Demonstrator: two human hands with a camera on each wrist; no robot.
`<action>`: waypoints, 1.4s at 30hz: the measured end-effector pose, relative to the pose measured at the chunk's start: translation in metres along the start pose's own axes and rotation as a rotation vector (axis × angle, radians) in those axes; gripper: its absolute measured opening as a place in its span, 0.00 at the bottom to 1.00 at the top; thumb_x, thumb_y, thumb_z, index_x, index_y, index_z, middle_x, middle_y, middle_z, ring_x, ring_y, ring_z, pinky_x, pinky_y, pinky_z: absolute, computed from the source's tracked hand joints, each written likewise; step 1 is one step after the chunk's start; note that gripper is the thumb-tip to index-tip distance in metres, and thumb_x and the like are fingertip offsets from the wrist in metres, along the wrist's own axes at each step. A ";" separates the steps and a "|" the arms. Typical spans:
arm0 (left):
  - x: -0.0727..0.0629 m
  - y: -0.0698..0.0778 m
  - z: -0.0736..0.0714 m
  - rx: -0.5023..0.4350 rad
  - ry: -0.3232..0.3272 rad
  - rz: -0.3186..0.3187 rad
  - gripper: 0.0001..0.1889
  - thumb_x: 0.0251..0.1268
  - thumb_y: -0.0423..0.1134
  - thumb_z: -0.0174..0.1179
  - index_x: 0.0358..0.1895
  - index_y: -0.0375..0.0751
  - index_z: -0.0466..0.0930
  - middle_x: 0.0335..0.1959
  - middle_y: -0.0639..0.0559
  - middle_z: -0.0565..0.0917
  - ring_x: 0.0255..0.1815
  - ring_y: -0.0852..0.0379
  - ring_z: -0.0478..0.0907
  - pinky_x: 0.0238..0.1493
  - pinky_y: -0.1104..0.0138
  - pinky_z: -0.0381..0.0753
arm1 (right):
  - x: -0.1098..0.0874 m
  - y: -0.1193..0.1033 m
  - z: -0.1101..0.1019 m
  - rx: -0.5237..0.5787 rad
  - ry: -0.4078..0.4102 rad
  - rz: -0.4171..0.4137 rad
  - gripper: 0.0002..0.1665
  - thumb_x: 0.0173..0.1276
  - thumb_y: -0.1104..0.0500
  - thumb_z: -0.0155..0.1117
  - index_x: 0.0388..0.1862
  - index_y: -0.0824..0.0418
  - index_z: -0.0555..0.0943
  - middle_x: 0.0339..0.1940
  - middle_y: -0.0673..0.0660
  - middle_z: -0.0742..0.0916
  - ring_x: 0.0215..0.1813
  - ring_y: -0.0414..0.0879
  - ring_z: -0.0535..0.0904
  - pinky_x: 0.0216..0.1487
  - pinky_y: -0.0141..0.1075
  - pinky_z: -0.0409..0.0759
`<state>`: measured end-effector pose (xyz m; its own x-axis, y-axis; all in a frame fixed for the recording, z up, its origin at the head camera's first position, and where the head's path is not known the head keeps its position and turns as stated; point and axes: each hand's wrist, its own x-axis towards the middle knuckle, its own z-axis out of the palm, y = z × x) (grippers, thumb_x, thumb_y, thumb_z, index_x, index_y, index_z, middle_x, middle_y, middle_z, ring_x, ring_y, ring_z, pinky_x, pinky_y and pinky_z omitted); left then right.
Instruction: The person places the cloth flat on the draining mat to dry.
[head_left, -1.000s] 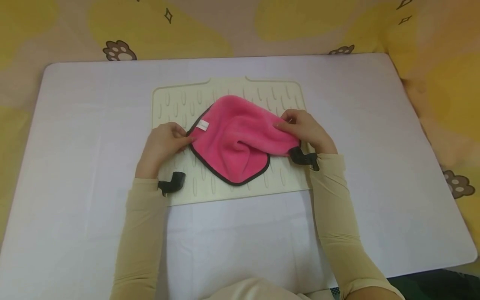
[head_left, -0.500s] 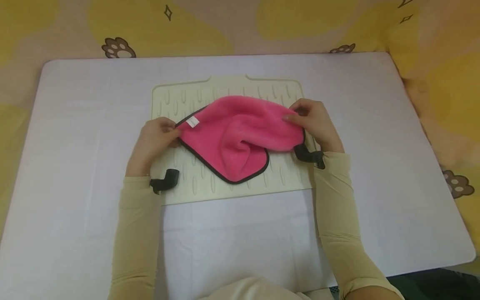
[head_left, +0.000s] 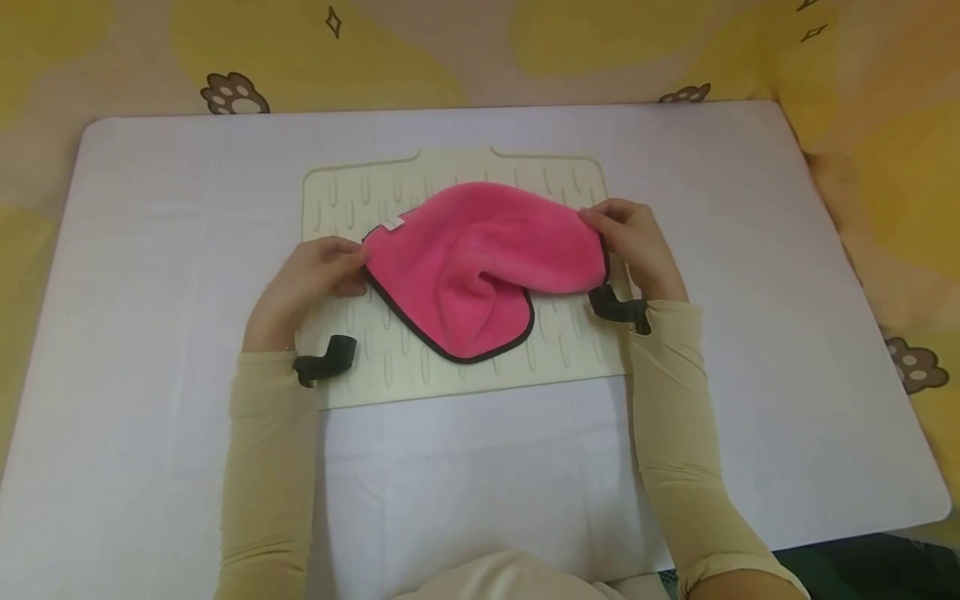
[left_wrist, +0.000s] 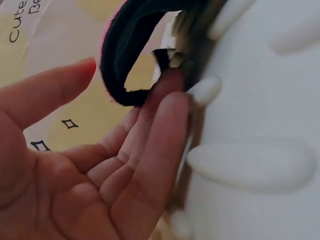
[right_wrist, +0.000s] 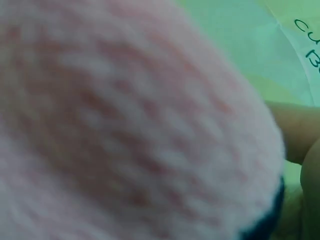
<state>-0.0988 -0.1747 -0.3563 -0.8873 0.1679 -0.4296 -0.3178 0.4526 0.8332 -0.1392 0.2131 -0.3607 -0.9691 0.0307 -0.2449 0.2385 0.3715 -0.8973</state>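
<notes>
A pink plush cloth (head_left: pixel 465 275) with dark edging and a white tag lies rumpled on a cream ridged mat (head_left: pixel 390 379). My left hand (head_left: pixel 311 275) is at its left corner. In the left wrist view, the left thumb stands apart from the fingers, and the cloth's dark edge (left_wrist: pixel 112 85) lies at the fingertips. At the upper right corner, my right hand (head_left: pixel 630 237) pinches the cloth between thumb and fingers. Blurred pink pile (right_wrist: pixel 140 130) fills most of the right wrist view and hides most of that hand.
The mat lies on a white table (head_left: pixel 787 333) with rounded corners. Behind and to the right hangs yellow and beige patterned fabric (head_left: pixel 465 50). A black wrist mount (head_left: pixel 326 360) sits on the left wrist, another (head_left: pixel 618 308) on the right.
Both hands moved outward from one second ago, spreading the cloth wider. Since half a second ago its left corner has slipped back rightward and curled up, tipping the tag; the left thumb has moved slightly right.
</notes>
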 end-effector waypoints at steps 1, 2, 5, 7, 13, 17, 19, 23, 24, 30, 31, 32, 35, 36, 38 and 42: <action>0.000 0.000 0.001 -0.006 -0.007 -0.009 0.28 0.69 0.51 0.53 0.60 0.29 0.68 0.50 0.39 0.78 0.34 0.63 0.82 0.60 0.62 0.68 | 0.000 0.001 0.000 -0.026 -0.001 0.020 0.18 0.66 0.49 0.61 0.34 0.64 0.81 0.25 0.46 0.80 0.33 0.40 0.72 0.34 0.29 0.70; 0.000 0.000 0.002 -0.013 -0.006 -0.018 0.28 0.69 0.51 0.53 0.59 0.29 0.69 0.48 0.40 0.79 0.34 0.63 0.82 0.57 0.66 0.70 | 0.000 0.001 0.000 -0.055 -0.006 0.040 0.21 0.66 0.46 0.60 0.35 0.65 0.81 0.24 0.46 0.79 0.32 0.39 0.71 0.33 0.29 0.69; 0.001 0.000 0.004 -0.033 0.026 -0.030 0.27 0.69 0.50 0.53 0.56 0.26 0.71 0.41 0.44 0.81 0.31 0.63 0.82 0.47 0.72 0.76 | 0.001 0.002 0.001 -0.113 -0.021 0.080 0.30 0.66 0.41 0.57 0.40 0.70 0.81 0.21 0.47 0.78 0.32 0.41 0.70 0.33 0.30 0.66; 0.002 0.000 0.006 -0.035 0.050 -0.034 0.25 0.69 0.48 0.54 0.52 0.26 0.74 0.35 0.47 0.82 0.29 0.62 0.82 0.42 0.75 0.77 | 0.001 0.002 0.002 -0.121 -0.029 0.075 0.31 0.67 0.41 0.57 0.42 0.71 0.81 0.22 0.47 0.78 0.33 0.41 0.70 0.34 0.30 0.65; 0.006 -0.001 0.010 -0.037 0.132 -0.019 0.20 0.67 0.42 0.56 0.50 0.25 0.75 0.39 0.43 0.83 0.26 0.66 0.82 0.37 0.76 0.79 | 0.004 0.004 0.006 -0.002 -0.014 -0.051 0.13 0.65 0.59 0.62 0.39 0.71 0.78 0.25 0.46 0.81 0.35 0.38 0.72 0.37 0.27 0.69; 0.004 -0.003 0.005 -0.049 0.233 0.008 0.17 0.66 0.38 0.57 0.50 0.26 0.73 0.37 0.45 0.83 0.23 0.67 0.81 0.37 0.78 0.77 | 0.004 0.004 0.003 0.106 -0.009 -0.098 0.04 0.61 0.67 0.64 0.35 0.65 0.79 0.24 0.46 0.82 0.29 0.36 0.75 0.32 0.25 0.73; 0.002 -0.006 0.000 -0.058 0.281 0.022 0.16 0.66 0.37 0.57 0.49 0.27 0.73 0.32 0.52 0.84 0.22 0.67 0.81 0.38 0.79 0.75 | 0.002 0.003 0.001 0.134 -0.039 -0.115 0.04 0.60 0.69 0.65 0.34 0.63 0.80 0.24 0.47 0.83 0.28 0.37 0.75 0.30 0.25 0.73; -0.004 -0.010 -0.014 -0.049 0.318 0.029 0.16 0.66 0.39 0.56 0.49 0.29 0.74 0.22 0.67 0.81 0.24 0.69 0.80 0.40 0.78 0.71 | -0.001 0.001 -0.002 0.051 -0.158 -0.115 0.04 0.60 0.67 0.66 0.33 0.62 0.79 0.23 0.49 0.82 0.27 0.39 0.75 0.30 0.29 0.74; -0.006 -0.011 -0.017 -0.043 0.316 0.023 0.16 0.66 0.40 0.56 0.50 0.29 0.74 0.22 0.69 0.81 0.25 0.69 0.80 0.40 0.77 0.70 | -0.002 0.000 -0.003 0.015 -0.193 -0.116 0.05 0.60 0.65 0.67 0.33 0.62 0.79 0.23 0.50 0.81 0.27 0.40 0.74 0.30 0.30 0.74; -0.021 -0.015 -0.037 -0.034 0.327 0.009 0.16 0.67 0.41 0.55 0.48 0.31 0.73 0.22 0.74 0.80 0.28 0.71 0.78 0.38 0.78 0.73 | -0.003 -0.002 0.004 -0.114 -0.388 -0.155 0.09 0.59 0.62 0.69 0.29 0.65 0.77 0.22 0.53 0.80 0.27 0.43 0.73 0.29 0.33 0.71; -0.023 -0.016 -0.038 -0.044 0.333 0.010 0.15 0.66 0.42 0.56 0.47 0.33 0.74 0.21 0.74 0.80 0.28 0.70 0.78 0.37 0.78 0.73 | -0.003 -0.002 0.006 -0.119 -0.417 -0.154 0.10 0.60 0.62 0.68 0.28 0.65 0.76 0.22 0.53 0.79 0.26 0.43 0.73 0.29 0.33 0.72; -0.023 -0.017 -0.039 -0.061 0.333 0.013 0.14 0.66 0.42 0.57 0.46 0.34 0.75 0.21 0.73 0.80 0.28 0.70 0.78 0.37 0.78 0.72 | -0.003 -0.002 0.007 -0.124 -0.442 -0.155 0.11 0.61 0.61 0.68 0.27 0.65 0.74 0.21 0.53 0.78 0.25 0.43 0.73 0.28 0.33 0.71; -0.020 -0.018 -0.036 -0.118 0.288 0.032 0.15 0.65 0.45 0.58 0.44 0.35 0.76 0.22 0.68 0.82 0.27 0.68 0.80 0.40 0.78 0.73 | -0.002 0.000 0.011 -0.118 -0.458 -0.131 0.17 0.64 0.57 0.65 0.23 0.65 0.72 0.18 0.53 0.74 0.22 0.45 0.70 0.25 0.33 0.70; -0.018 -0.019 -0.034 -0.141 0.267 0.038 0.17 0.65 0.46 0.58 0.45 0.34 0.76 0.23 0.66 0.83 0.28 0.66 0.81 0.40 0.77 0.74 | -0.002 0.000 0.012 -0.119 -0.437 -0.122 0.18 0.66 0.54 0.63 0.23 0.64 0.72 0.18 0.53 0.74 0.22 0.44 0.70 0.26 0.33 0.70; -0.014 -0.018 -0.031 -0.168 0.225 0.048 0.21 0.68 0.48 0.55 0.49 0.30 0.75 0.24 0.63 0.83 0.28 0.65 0.82 0.41 0.76 0.75 | -0.001 0.001 0.015 -0.100 -0.365 -0.097 0.20 0.68 0.50 0.60 0.23 0.63 0.75 0.17 0.51 0.74 0.22 0.43 0.71 0.28 0.33 0.70; -0.010 -0.017 -0.026 -0.175 0.169 0.025 0.28 0.72 0.49 0.47 0.56 0.21 0.70 0.25 0.61 0.83 0.29 0.65 0.82 0.39 0.74 0.78 | 0.000 0.001 0.022 -0.048 -0.217 -0.051 0.19 0.68 0.48 0.59 0.29 0.62 0.83 0.21 0.49 0.79 0.27 0.41 0.73 0.32 0.31 0.72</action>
<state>-0.0936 -0.2074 -0.3574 -0.9343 0.0220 -0.3558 -0.3348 0.2892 0.8968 -0.1374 0.1926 -0.3698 -0.9422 -0.1873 -0.2777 0.1814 0.4115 -0.8931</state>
